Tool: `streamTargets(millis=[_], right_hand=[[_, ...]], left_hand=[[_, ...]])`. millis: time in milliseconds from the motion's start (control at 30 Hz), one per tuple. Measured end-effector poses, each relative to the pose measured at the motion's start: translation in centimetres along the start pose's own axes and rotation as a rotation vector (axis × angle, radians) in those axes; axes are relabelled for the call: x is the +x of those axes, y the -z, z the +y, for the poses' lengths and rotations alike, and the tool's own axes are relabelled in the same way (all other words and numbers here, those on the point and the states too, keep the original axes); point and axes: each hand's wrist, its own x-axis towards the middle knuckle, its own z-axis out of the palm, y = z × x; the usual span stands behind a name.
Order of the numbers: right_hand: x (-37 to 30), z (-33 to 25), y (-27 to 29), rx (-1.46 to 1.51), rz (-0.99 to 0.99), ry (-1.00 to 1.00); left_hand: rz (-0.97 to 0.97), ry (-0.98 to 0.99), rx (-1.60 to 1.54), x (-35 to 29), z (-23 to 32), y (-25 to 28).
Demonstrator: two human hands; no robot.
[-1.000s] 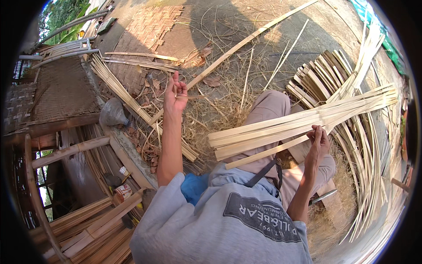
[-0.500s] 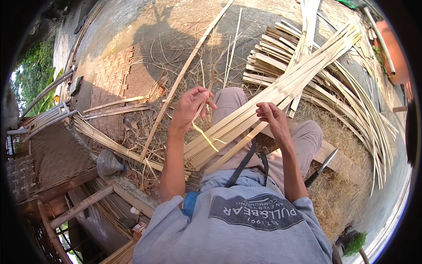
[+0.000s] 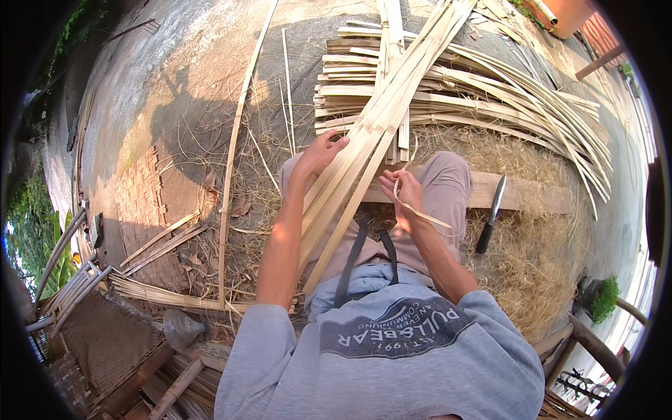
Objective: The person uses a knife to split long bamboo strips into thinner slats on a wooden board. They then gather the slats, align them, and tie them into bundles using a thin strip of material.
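A long bundle of pale bamboo strips (image 3: pixel 365 131) lies slantwise across my lap, its far end up over other strips. At the bundle's left edge is my left hand (image 3: pixel 320 155), closed against it with the thumb on the strips; part of the fingers is hidden. My right hand (image 3: pixel 403 199), just right of the bundle, pinches a thin, curled bamboo tie (image 3: pixel 428 218), one end looping up past the fingers and the other trailing over the wrist.
A knife (image 3: pixel 493 213) with a black handle rests against a wooden board (image 3: pixel 521 192) at my right. Beyond lie stacked bamboo strips (image 3: pixel 483 105). Shavings (image 3: pixel 518 280) cover the ground to the right. On the left are a long single strip (image 3: pixel 234 147), a woven mat (image 3: pixel 140 189) and a plastic bottle (image 3: pixel 183 327).
The thin tie has passed from my left hand to my right. My left hand has come to the bundle's edge. The view has turned, shifting the surroundings leftward and the bundle more upright.
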Motion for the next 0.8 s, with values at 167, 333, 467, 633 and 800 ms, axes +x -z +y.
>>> streamTargets(millis=[167,333,467,633,800], right_hand=[[-3.1,4.1,-5.0,-0.039,-0.163,0.066],[-1.8,1.8,-5.1,0.078,-0.283,0.017],[-2.6,1.6,-6.3,0.018,-0.187,-0.013],[-3.7,0.7,-2.0,0.063,-0.034,-0.028],[-1.3,-0.7,1.6,0.176,0.112,0.211]], left_hand=[[-0.406,0.321,-0.315,5.0,-3.9,-1.1],[-0.394,0.016,-0.233,3.8,-2.7,-5.0],[-0.408,0.249,-0.505,3.9,-5.2,-5.9],[-0.477,0.436,-0.284,3.1,-2.5,-5.1],[-0.193,0.004,-0.108,2.9,-3.3,-5.7]])
